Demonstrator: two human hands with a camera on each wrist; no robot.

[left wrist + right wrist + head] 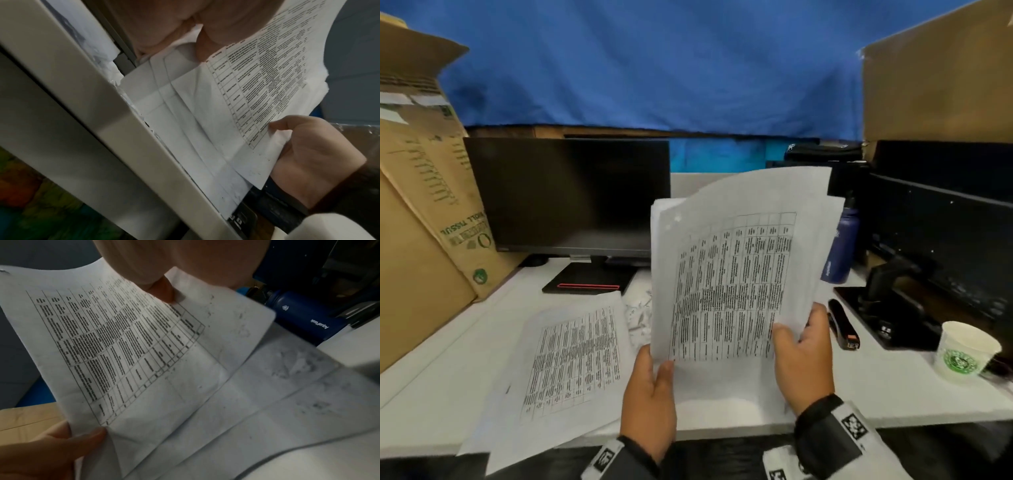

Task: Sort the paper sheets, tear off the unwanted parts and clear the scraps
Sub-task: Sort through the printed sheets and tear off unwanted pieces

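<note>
Gripping printed sheets [736,274] upright, left hand [650,394] and right hand [804,356] pinching bottom corners

Both hands are raised in front of the body, palms roughly facing each other, wrists in dark sleeves with marker bands. The left hand [650,394] pinches the lower left corner of the sheets [736,274], thumb on the printed face and fingers behind. The right hand [804,356] grips the lower right edge likewise, thumb [784,339] laid across the front, fingers curled behind and hidden.
</note>
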